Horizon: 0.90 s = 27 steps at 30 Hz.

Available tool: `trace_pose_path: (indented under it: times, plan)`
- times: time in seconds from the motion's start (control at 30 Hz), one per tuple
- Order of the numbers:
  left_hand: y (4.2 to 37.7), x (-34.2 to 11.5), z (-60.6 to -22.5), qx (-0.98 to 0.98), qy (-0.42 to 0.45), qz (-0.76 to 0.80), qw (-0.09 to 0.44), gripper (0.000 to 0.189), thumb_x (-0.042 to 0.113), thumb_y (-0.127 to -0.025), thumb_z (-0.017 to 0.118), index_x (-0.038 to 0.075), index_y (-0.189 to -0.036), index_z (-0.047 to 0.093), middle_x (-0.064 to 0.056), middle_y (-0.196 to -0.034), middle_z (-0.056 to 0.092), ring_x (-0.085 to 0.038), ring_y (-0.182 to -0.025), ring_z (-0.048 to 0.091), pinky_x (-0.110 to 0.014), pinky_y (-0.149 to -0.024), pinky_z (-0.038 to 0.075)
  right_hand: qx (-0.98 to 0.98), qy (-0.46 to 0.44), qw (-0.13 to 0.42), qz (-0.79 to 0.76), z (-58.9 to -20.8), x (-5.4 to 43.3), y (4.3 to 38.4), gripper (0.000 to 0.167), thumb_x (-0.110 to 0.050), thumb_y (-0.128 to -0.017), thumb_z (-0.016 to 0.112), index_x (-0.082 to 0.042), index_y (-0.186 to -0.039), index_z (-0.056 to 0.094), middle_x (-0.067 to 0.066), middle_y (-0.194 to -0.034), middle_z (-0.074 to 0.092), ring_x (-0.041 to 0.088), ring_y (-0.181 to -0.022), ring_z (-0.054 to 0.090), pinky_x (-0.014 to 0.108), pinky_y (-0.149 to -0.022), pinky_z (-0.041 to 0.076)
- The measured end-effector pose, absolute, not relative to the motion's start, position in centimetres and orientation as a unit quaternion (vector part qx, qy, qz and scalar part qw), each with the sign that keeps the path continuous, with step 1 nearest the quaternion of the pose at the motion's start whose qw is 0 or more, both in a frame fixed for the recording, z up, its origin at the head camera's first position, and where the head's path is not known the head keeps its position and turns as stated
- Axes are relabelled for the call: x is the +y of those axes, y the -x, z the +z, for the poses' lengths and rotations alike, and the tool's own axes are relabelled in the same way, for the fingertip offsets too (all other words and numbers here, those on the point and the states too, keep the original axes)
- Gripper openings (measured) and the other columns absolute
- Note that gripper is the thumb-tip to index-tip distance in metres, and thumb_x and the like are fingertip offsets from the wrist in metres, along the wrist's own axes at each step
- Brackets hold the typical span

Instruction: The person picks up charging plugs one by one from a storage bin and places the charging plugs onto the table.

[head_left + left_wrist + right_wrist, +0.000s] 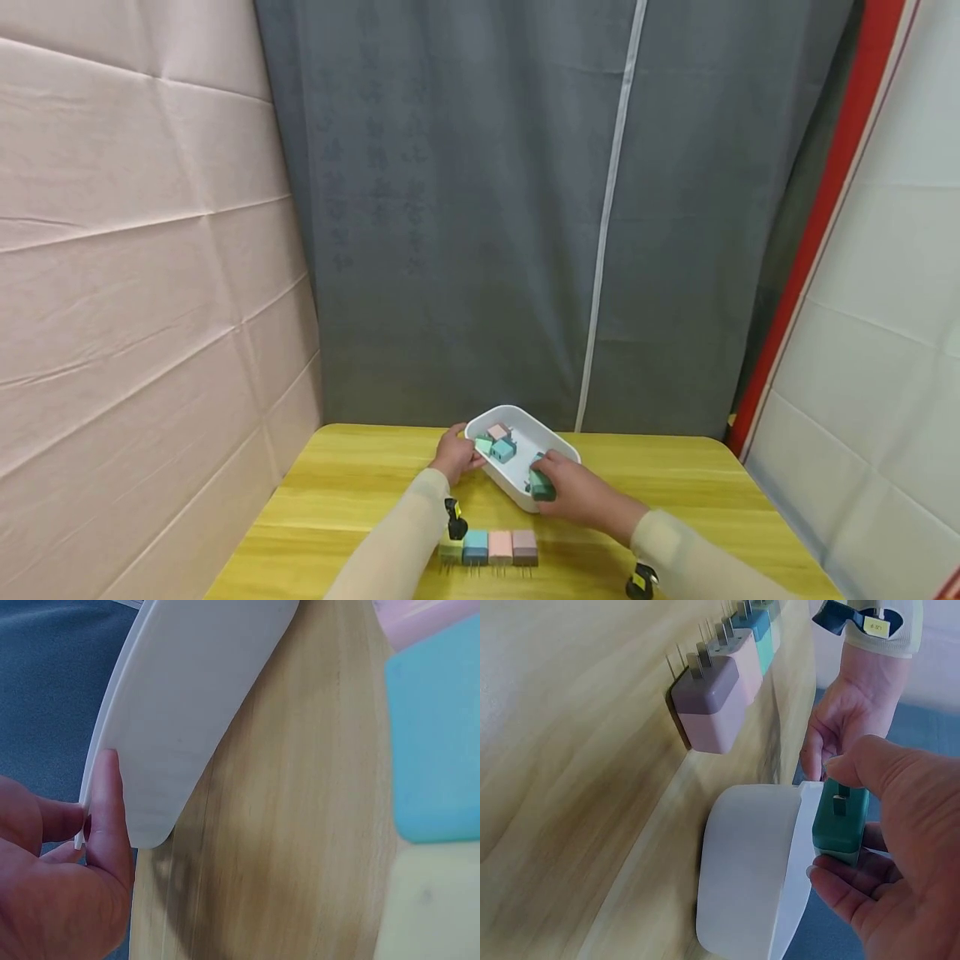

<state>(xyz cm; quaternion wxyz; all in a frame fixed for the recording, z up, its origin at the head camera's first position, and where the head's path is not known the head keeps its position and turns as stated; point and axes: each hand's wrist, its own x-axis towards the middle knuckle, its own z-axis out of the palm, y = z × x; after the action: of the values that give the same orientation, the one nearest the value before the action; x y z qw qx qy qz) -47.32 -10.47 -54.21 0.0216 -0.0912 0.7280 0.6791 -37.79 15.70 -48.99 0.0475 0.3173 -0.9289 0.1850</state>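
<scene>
My left hand (452, 455) pinches the rim of a white plastic bin (534, 435) at its left end, thumb on one side and fingers on the other; the bin is tilted. In my right hand (587, 493) is a green charger (838, 825), gripped between thumb and fingers at the bin's near right side, its metal prongs showing in the right wrist view. Inside the bin lie a pink charger (498, 431), a blue charger (503, 451) and a light green charger (483, 444).
Nearer me on the wooden table (330, 500), chargers stand in a row, prongs toward me: yellow (451, 552), blue (476, 547), pink (500, 547) and purple (525, 547). A grey curtain (465, 233) hangs behind the table's far edge.
</scene>
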Motion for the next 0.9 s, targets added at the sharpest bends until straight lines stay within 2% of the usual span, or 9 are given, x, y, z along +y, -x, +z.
trace_pose_path:
  times: [0.27, 0.53, 0.77, 0.9]
  plan:
    - [47.8, -10.6, -54.9, 0.725, 0.096, 0.682, 0.018, 0.065, -0.004, -0.106, 0.05, 0.004, -0.169, 0.039, -0.029, -0.135, 0.063, -0.021, -0.081, 0.075, -0.035, -0.083, 0.069, -0.931, -0.31, 0.026, 0.193, -49.0, 15.7, 37.0, 0.063, -0.025, -0.086, 0.094, -0.001, -0.138, 0.071, 0.007, -0.128, 0.066, 0.017, -0.107, 0.062, 0.048, -0.102, 0.063]
    - [47.7, -10.6, -54.9, 0.729, 0.095, 0.677, 0.018, 0.065, -0.003, -0.106, 0.051, 0.005, -0.169, 0.039, -0.028, -0.133, 0.064, -0.022, -0.082, 0.075, -0.034, -0.082, 0.069, -0.93, -0.308, 0.014, 0.199, -49.3, 15.8, 36.1, 0.061, -0.025, -0.086, 0.095, -0.001, -0.137, 0.071, 0.016, -0.136, 0.067, 0.032, -0.119, 0.068, 0.058, -0.108, 0.06]
    - [47.6, -10.5, -54.7, 0.726, 0.093, 0.681, 0.018, 0.066, -0.005, -0.105, 0.05, 0.003, -0.169, 0.038, -0.029, -0.134, 0.064, -0.022, -0.082, 0.075, -0.033, -0.08, 0.069, -0.932, -0.304, -0.003, 0.197, -49.6, 16.0, 35.5, 0.06, -0.029, -0.087, 0.095, -0.005, -0.137, 0.072, 0.003, -0.127, 0.067, 0.017, -0.107, 0.064, 0.048, -0.102, 0.064]
    - [47.5, -10.4, -54.8, 0.726, 0.091, 0.681, 0.017, 0.067, -0.004, -0.105, 0.051, 0.004, -0.17, 0.038, -0.029, -0.137, 0.063, -0.022, -0.083, 0.075, -0.032, -0.08, 0.069, -0.933, -0.304, -0.011, 0.193, -49.6, 16.1, 35.3, 0.06, -0.031, -0.087, 0.095, -0.007, -0.138, 0.072, 0.0, -0.125, 0.066, 0.013, -0.103, 0.061, 0.041, -0.097, 0.064]
